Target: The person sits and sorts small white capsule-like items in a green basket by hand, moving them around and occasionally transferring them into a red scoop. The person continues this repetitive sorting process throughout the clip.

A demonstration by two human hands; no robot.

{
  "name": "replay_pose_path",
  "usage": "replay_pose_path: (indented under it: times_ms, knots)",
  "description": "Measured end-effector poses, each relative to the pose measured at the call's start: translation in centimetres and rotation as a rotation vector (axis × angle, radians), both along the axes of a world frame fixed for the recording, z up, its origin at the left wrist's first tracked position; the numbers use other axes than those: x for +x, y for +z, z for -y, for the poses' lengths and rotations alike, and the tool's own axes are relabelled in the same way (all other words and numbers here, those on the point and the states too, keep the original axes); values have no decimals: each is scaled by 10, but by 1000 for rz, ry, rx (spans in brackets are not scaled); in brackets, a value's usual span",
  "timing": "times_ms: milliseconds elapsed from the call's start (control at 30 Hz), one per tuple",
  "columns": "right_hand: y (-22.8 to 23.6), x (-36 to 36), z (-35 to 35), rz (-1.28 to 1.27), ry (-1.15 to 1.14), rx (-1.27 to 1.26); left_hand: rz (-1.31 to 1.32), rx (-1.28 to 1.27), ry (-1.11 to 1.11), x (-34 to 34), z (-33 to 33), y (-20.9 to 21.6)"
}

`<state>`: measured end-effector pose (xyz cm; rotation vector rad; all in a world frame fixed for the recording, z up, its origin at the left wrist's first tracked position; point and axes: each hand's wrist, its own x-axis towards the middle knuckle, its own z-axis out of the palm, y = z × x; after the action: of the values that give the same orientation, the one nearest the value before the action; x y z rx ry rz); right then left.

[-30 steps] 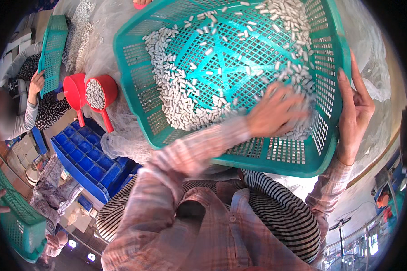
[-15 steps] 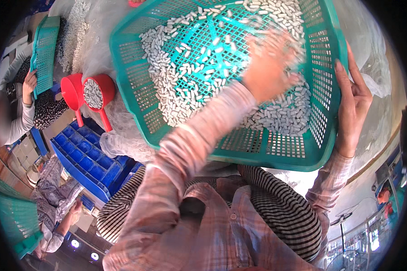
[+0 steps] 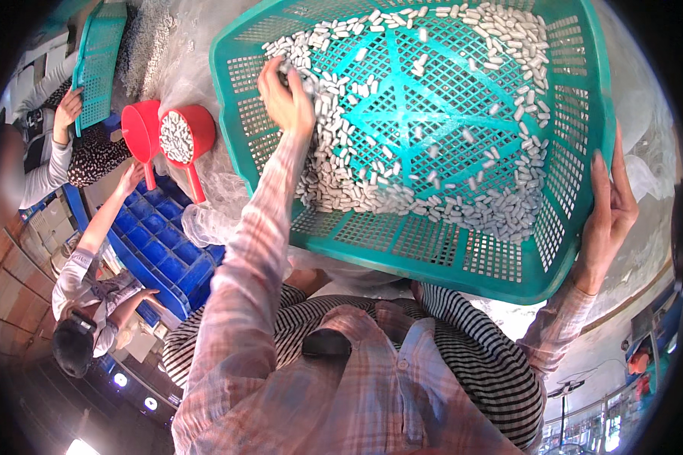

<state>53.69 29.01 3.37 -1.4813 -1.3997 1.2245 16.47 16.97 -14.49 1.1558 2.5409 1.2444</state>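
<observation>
A green plastic basket (image 3: 432, 269) with slotted walls and a mesh bottom is tilted in front of me. Small white capsule-shaped pieces (image 3: 357, 182) lie in it, heaped along the edges and scattered thinly over the middle. Inside, by the left wall, my left hand (image 3: 290, 102) has its fingers bent but apart, touching the pieces there. Whether any sit under its palm is hidden. My right hand (image 3: 611, 212) grips the basket's right rim, its fingers partly behind the wall.
Left of the basket stand two red scoops, one (image 3: 177, 136) filled with white pieces, the other (image 3: 140, 127) beside it. A co-worker's hand (image 3: 131, 176) reaches to them above a blue compartment tray (image 3: 155, 235). Another person holds a green basket (image 3: 100, 72). Clear plastic sheeting (image 3: 193, 53) lies around.
My left hand has swept from the basket's right side to its left wall. The basket has shifted slightly right, with my right hand still on it. A co-worker's arm has come toward the scoops.
</observation>
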Motion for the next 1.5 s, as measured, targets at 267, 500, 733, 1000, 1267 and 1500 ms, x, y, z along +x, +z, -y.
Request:
replay_pose_path:
  times_ms: [267, 500, 733, 1000, 1267, 1500]
  knots:
    - [-1, -4, -5, -30, 42, 11, 75, 403, -323, 157, -146, 11]
    - [-4, 7, -2, -17, 31, -38, -151, -201, -1270, 200, 1, 38]
    - [-12, 10, -1, -23, 21, -32, -217, -316, -377, 17, 42, 5]
    - [-9, 2, -9, 56, 74, 8, -53, -12, -747, 211, -80, 40]
    - [-18, 19, -4, -32, 38, -5, -213, -589, -1231, 98, 44, 37]
    - [-17, 13, -6, -9, 43, 26, -186, 15, 135, 6, -40, -11]
